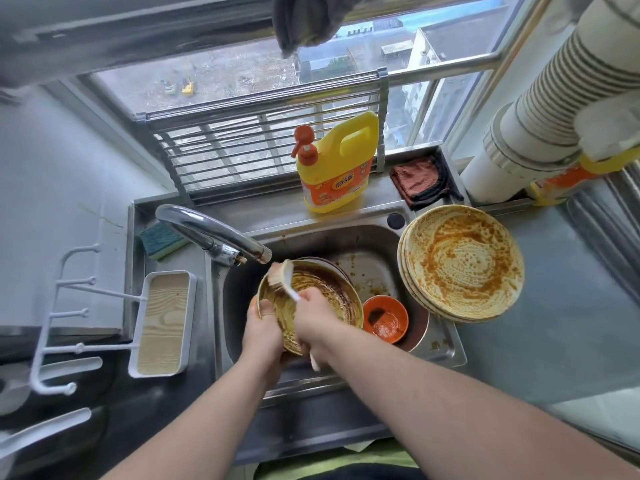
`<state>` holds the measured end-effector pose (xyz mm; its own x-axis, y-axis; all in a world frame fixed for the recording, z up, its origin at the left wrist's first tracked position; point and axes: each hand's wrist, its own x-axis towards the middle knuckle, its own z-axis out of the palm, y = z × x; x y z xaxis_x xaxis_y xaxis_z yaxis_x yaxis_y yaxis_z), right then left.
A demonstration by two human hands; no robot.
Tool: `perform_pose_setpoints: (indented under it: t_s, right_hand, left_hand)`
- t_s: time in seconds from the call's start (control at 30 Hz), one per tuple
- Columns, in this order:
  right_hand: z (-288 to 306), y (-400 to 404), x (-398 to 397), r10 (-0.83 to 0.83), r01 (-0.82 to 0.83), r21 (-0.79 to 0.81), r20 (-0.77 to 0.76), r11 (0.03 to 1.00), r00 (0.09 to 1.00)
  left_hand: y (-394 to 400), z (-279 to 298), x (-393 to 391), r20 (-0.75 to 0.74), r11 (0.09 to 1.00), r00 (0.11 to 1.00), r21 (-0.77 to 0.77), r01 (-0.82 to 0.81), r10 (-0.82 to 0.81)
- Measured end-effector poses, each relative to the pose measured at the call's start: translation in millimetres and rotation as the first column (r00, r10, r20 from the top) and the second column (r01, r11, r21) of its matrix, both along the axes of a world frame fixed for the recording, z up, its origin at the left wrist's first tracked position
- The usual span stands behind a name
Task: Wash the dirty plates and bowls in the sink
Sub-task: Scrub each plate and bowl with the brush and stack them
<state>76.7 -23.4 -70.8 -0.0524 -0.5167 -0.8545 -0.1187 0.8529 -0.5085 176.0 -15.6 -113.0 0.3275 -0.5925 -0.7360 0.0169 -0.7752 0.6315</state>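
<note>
Steel sink (446, 355) holds one tilted dirty plate (322, 299), pinched at its near rim by the left hand (261, 323); the right hand (317, 317) wraps one brush (282, 277) whose bristles press on that plate. Right of it sits one orange bowl (386, 318). One tap (211, 233) overhangs the sink. Several dirty plates (464, 265) stack on the sink's right edge. Behind stand one yellow soap bottle (337, 164) and one sponge (161, 239).

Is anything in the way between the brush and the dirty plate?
No. The right hand holds the white-handled scrubbing brush with its bristles right on the sauce-smeared round plate, which the left hand grips by its rim over the steel sink. Nothing visible sits between them.
</note>
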Motion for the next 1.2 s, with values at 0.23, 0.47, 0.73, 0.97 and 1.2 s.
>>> perform_pose_setpoints:
  t_s: [0.23,0.47,0.73,0.97,1.2]
  right_hand:
    - [2,22,-9,0.174,-0.177,0.020,0.090,0.984,0.981]
    - [8,54,-79,0.593,-0.592,-0.051,0.003,0.804,0.805]
    - [-25,30,-132,0.669,-0.783,0.036,-0.546,0.620,0.505]
    - [-12,36,-53,0.152,-0.199,-0.365,-0.153,0.909,0.976]
    - [-48,24,-36,0.019,-0.031,-0.072,-0.153,0.997,0.988]
  left_hand:
    - [-10,10,-3,-0.053,0.994,0.995,0.072,-0.083,0.087]
    - [-30,6,26,0.151,0.996,0.986,-0.049,0.080,-0.071]
    - [-28,21,24,0.358,0.924,0.871,-0.054,0.379,-0.336]
    - [-36,45,-3,0.431,0.776,0.698,0.005,0.631,-0.571]
    - [-14,55,0,0.627,0.577,0.420,0.059,0.815,-0.657]
